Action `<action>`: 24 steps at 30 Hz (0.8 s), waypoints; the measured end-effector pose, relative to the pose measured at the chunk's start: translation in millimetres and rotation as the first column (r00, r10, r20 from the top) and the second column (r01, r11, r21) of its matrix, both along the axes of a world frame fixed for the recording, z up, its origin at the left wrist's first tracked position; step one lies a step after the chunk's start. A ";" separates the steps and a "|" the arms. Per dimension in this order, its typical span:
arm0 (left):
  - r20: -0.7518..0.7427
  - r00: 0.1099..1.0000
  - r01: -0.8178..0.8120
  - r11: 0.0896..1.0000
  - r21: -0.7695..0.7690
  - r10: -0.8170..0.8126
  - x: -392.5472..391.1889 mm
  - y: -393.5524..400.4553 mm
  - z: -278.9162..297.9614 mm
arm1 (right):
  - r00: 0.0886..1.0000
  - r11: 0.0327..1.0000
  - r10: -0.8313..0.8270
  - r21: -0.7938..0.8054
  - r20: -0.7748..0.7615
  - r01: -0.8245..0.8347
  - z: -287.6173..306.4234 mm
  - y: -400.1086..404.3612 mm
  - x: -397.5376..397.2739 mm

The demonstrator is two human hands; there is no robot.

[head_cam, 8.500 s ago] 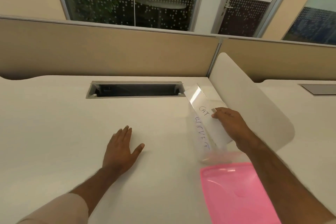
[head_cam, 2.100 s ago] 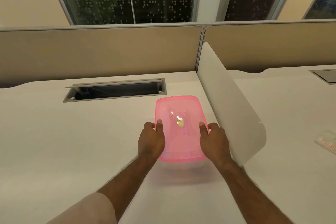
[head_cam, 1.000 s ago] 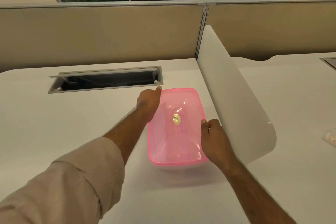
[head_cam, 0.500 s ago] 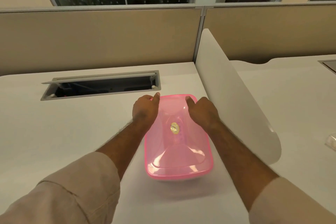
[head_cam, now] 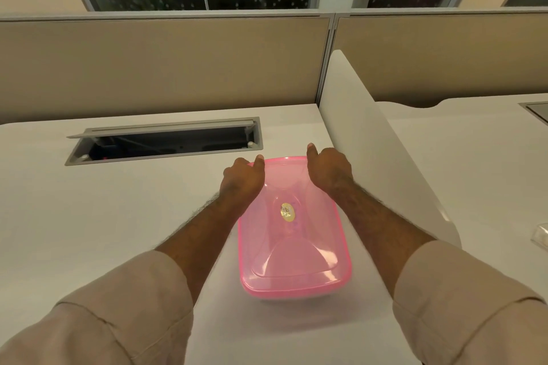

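A translucent pink lid (head_cam: 292,249) with a small gold sticker (head_cam: 286,211) sits on a box on the white desk (head_cam: 89,216). The box under it is mostly hidden. My left hand (head_cam: 243,179) grips the lid's far left corner, thumb on top and fingers curled over the edge. At the far right corner my right hand (head_cam: 327,170) holds the lid the same way. Both forearms reach out along the lid's two long sides.
An open grey cable hatch (head_cam: 166,142) is set into the desk just beyond the lid. A white curved divider panel (head_cam: 370,151) stands close on the right. Beige partition walls close off the back. A clear plastic item (head_cam: 541,235) lies at the right edge.
Both hands went from the lid's near corners to its far corners, the left first, then the right. The lid now sits a little nearer to me.
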State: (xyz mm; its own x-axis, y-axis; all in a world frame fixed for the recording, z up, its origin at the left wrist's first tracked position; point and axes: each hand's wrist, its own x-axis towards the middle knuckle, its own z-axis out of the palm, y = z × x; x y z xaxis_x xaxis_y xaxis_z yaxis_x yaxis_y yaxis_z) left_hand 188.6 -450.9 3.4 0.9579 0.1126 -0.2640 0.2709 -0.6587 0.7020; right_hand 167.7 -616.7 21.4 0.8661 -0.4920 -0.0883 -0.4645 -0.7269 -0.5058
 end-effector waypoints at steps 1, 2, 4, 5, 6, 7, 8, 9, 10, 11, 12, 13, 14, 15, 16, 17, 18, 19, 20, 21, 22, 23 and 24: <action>-0.024 1.000 -0.005 1.000 0.020 0.005 0.0 -1.4 1.0 | 1.000 1.000 -0.010 -0.003 0.004 0.010 0.6 0.2 0.3; -0.040 0.999 -0.010 0.999 0.041 0.012 -0.4 -2.7 2.5 | 1.000 1.000 -0.022 -0.004 0.011 0.022 1.2 0.6 0.6; -0.054 0.998 -0.011 0.996 0.086 0.016 -0.5 -4.3 4.9 | 0.998 0.999 -0.045 -0.009 0.032 0.045 2.0 2.2 0.3; -0.056 0.998 -0.007 0.995 0.102 0.012 -0.3 -5.0 5.5 | 0.998 0.998 -0.052 -0.015 0.044 0.053 1.8 2.7 0.4; -0.053 0.999 -0.002 0.994 0.111 0.008 -0.3 -5.4 5.6 | 0.997 0.998 -0.056 -0.019 0.050 0.057 2.1 2.6 0.6; -0.048 0.999 0.001 0.993 0.115 0.004 -0.5 -5.7 4.8 | 0.997 0.998 -0.056 -0.013 0.044 0.057 2.6 2.0 1.0; -0.042 0.999 0.002 0.994 0.113 0.003 -0.5 -5.6 3.6 | 0.998 0.999 -0.050 -0.002 0.029 0.050 3.4 0.7 1.9; -0.038 0.999 0.002 0.995 0.103 0.002 -0.5 -5.3 3.2 | 0.999 0.999 -0.039 0.011 0.012 0.039 3.8 -1.7 3.0; -0.033 0.999 0.006 0.996 0.090 -0.003 -0.9 -4.5 3.4 | 1.000 0.999 -0.028 0.031 -0.001 0.028 3.8 -4.6 3.6; -0.024 1.000 0.020 0.997 0.080 -0.019 -1.5 -3.7 3.7 | 1.000 0.998 -0.017 0.057 -0.008 0.017 3.0 -7.6 3.3; -0.011 0.999 0.053 0.996 0.075 -0.053 -1.9 -2.3 3.9 | 1.000 0.997 -0.003 0.083 -0.008 0.004 1.8 -10.1 2.7; 0.001 0.996 0.092 0.994 0.065 -0.092 -2.0 -1.2 4.1 | 1.000 0.994 0.009 0.105 0.001 -0.009 -0.1 -12.2 0.9; 0.012 0.993 0.119 0.992 0.048 -0.120 -1.6 -0.2 4.7 | 1.000 0.993 0.016 0.118 0.021 -0.019 -1.2 -13.4 -2.4; 0.012 0.992 0.123 0.992 0.017 -0.123 -0.2 1.3 4.7 | 0.999 0.992 0.020 0.124 0.049 -0.026 -0.7 -13.0 -7.6; -0.001 0.994 0.106 0.994 -0.027 -0.106 1.5 2.8 4.3 | 0.996 0.991 0.024 0.133 0.081 -0.035 0.3 -11.8 -13.9; -0.022 0.997 0.073 0.994 -0.077 -0.075 3.0 3.7 3.9 | 0.993 0.989 0.033 0.141 0.116 -0.050 1.1 -10.6 -20.1; -0.041 0.998 0.044 0.992 -0.116 -0.049 4.1 3.7 3.7 | 0.987 0.988 0.047 0.141 0.152 -0.068 2.0 -9.6 -25.5; -0.057 0.998 0.028 0.990 -0.137 -0.036 4.5 3.0 4.0 | 0.982 0.987 0.062 0.133 0.177 -0.087 3.2 -7.9 -30.1; -0.068 0.997 0.022 0.989 -0.144 -0.033 5.3 2.1 4.4 | 0.978 0.987 0.075 0.128 0.194 -0.101 4.1 -5.9 -33.3; -0.079 0.996 0.018 0.990 -0.143 -0.029 5.8 0.6 5.4 | 0.975 0.985 0.078 0.136 0.209 -0.108 5.0 -3.8 -35.3; -0.093 0.995 0.010 0.991 -0.137 -0.023 5.8 -0.1 6.7 | 0.973 0.981 0.070 0.160 0.220 -0.107 6.1 -1.9 -36.4; -0.108 0.994 0.003 0.992 -0.126 -0.017 5.6 -0.1 8.1 | 0.972 0.977 0.054 0.190 0.228 -0.099 7.4 -0.4 -37.1; -0.116 0.993 -0.003 0.994 -0.112 -0.010 5.2 -0.3 8.7 | 0.971 0.972 0.036 0.218 0.237 -0.089 8.4 0.6 -37.2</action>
State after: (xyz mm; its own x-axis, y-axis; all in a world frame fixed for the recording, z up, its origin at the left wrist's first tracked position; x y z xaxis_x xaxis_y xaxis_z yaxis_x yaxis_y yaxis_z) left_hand 193.9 -451.2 12.2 0.9202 0.0727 -0.3847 0.3531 -0.5788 0.7351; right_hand 130.5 -616.1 29.8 0.9043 -0.4267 0.0144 -0.2739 -0.6057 -0.7471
